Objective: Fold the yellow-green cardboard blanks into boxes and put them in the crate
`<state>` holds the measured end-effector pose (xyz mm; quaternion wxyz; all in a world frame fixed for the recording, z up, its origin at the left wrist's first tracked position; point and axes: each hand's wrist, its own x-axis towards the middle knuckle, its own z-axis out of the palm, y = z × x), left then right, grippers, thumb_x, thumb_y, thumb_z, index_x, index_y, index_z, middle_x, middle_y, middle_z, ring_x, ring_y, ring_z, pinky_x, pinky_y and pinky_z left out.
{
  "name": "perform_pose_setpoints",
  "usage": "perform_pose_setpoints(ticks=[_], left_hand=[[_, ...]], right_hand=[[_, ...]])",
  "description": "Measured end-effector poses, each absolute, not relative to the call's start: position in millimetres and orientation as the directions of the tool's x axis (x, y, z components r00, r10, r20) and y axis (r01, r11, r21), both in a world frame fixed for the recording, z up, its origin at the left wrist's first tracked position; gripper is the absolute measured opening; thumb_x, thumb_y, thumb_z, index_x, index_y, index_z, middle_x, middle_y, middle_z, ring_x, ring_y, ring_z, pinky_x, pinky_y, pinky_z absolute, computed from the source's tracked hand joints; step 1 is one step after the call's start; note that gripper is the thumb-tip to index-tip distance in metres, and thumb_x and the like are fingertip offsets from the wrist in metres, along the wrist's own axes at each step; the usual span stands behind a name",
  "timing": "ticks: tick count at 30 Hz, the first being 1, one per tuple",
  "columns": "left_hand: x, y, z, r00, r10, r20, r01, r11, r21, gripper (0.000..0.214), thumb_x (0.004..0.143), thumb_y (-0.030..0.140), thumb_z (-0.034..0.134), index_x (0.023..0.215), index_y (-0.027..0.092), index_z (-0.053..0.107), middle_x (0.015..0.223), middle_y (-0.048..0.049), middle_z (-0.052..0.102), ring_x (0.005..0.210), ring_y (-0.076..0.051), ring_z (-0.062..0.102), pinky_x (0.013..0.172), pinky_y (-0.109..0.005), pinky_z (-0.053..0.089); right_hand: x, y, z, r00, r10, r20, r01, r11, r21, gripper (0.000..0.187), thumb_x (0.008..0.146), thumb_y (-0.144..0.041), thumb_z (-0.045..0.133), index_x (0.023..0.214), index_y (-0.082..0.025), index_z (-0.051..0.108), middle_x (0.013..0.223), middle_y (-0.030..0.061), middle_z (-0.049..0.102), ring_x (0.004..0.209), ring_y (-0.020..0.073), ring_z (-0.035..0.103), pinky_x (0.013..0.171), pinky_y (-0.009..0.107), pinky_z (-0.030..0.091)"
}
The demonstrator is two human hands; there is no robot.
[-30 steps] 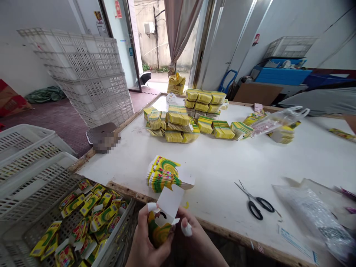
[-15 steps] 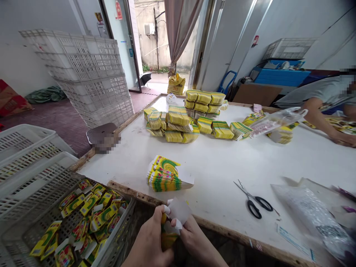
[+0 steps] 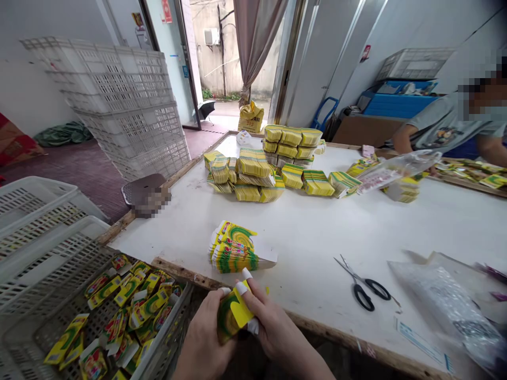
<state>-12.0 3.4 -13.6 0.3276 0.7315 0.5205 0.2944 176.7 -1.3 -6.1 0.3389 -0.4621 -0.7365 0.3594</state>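
My left hand (image 3: 206, 332) is closed round a small yellow and green carton (image 3: 228, 315) just off the table's front edge. From the other side my right hand (image 3: 271, 322) pinches the carton's yellow end flap, with white covers on the fingertips. Beyond both hands, a fanned stack of flat cartons (image 3: 235, 252) rests on the white table (image 3: 309, 237). To the lower left, a white plastic crate (image 3: 158, 338) holds several made-up cartons (image 3: 119, 311), some with white flaps sticking out.
Black-handled scissors (image 3: 363, 290) and a clear plastic bag (image 3: 447, 301) lie on the right. Bundles of flat cartons (image 3: 253, 163) are piled at the back. Tall stacked crates (image 3: 130, 100) stand left. A co-worker (image 3: 447, 126) sits at the far right.
The carton has turned in my hands, so its yellow flap and printed side now show. My right fingers have shifted up onto the flap. The co-worker has moved more upright.
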Motion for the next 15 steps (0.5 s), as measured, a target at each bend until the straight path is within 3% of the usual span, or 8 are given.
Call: perform_pose_setpoints(ticks=[4,7,9,11,13,15], left_hand=[[-16,4,-4,0.263,0.963,0.056,0.542,-0.196,0.817,0.047,0.067,0.023,0.068,0.112,0.025,0.057,0.103,-0.0043,0.072,0.091,-0.025,0.069,0.078,-0.033,0.056],[-19,8,4,0.281,0.96,0.012,0.55,-0.171,0.817,0.052,0.063,0.023,0.073,0.112,0.025,0.058,0.104,-0.0026,0.073,0.091,-0.024,0.07,0.079,-0.03,0.056],[-21,11,9,0.326,0.945,0.001,0.573,-0.198,0.795,0.052,0.066,0.026,0.072,0.115,0.024,0.056,0.107,-0.0047,0.072,0.095,-0.024,0.069,0.083,-0.031,0.056],[-23,14,12,0.34,0.94,0.016,0.59,-0.226,0.775,0.049,0.072,0.03,0.069,0.119,0.022,0.054,0.11,-0.0076,0.071,0.099,-0.025,0.068,0.085,-0.034,0.056],[-23,15,11,0.31,0.949,0.051,0.583,-0.232,0.778,0.049,0.075,0.032,0.068,0.12,0.022,0.052,0.113,-0.0098,0.069,0.103,-0.027,0.067,0.088,-0.037,0.055],[-24,14,6,0.254,0.965,0.059,0.519,-0.188,0.834,0.053,0.074,0.034,0.07,0.121,0.022,0.051,0.115,-0.0103,0.068,0.104,-0.028,0.066,0.089,-0.037,0.055]], right_hand=[[188,3,9,-0.436,0.896,0.084,0.482,0.312,-0.818,0.032,0.088,-0.017,0.059,0.117,-0.025,0.068,0.147,0.0178,0.046,0.117,0.0288,0.062,0.092,0.037,0.052],[191,6,18,-0.456,0.887,0.077,0.489,0.322,-0.81,0.022,0.086,-0.014,0.059,0.1,-0.026,0.072,0.131,0.0117,0.061,0.107,0.024,0.067,0.087,0.033,0.053],[187,6,17,-0.439,0.893,0.101,0.471,0.324,-0.821,0.019,0.086,-0.016,0.06,0.1,-0.025,0.07,0.129,0.0111,0.06,0.107,0.0236,0.066,0.087,0.033,0.053],[180,4,13,-0.388,0.912,0.131,0.443,0.309,-0.841,0.026,0.087,-0.016,0.058,0.111,-0.023,0.064,0.139,0.0147,0.053,0.117,0.0253,0.06,0.093,0.036,0.05],[170,2,8,-0.355,0.923,0.152,0.417,0.302,-0.857,0.046,0.086,-0.016,0.058,0.131,-0.02,0.05,0.15,0.0185,0.038,0.134,0.0274,0.045,0.103,0.04,0.044],[164,5,6,-0.352,0.92,0.176,0.381,0.312,-0.87,0.07,0.084,-0.018,0.062,0.146,-0.018,0.029,0.152,0.0196,0.034,0.139,0.0271,0.037,0.108,0.041,0.039]])
